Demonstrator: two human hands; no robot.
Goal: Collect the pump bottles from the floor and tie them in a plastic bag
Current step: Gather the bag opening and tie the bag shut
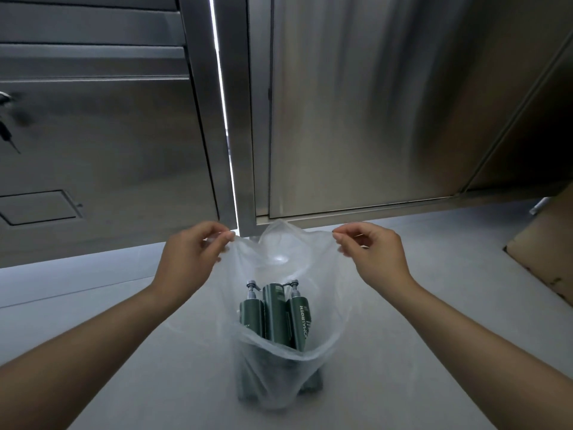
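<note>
Clear bag (pixel 279 352): upright on floor (pixel 403 367), mouth open.
Bottles (pixel 274 315): three, green, standing inside bag.
Left hand (pixel 189 256): fingers pinched on bag rim.
Right hand (pixel 375 254): fingers pinched on opposite rim.

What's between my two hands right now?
In the head view, the plastic bag's open rim stretches between left hand and right hand; nothing else.

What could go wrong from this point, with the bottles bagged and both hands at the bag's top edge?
1. The left hand and right hand pinch the thin plastic bag only by fingertips; a grip could slip or the film tear during knotting.
2. The three green pump bottles stand upright and reach high in the bag, so they may topple as it is gathered.
3. Their pump heads could snag or poke the film.
</note>
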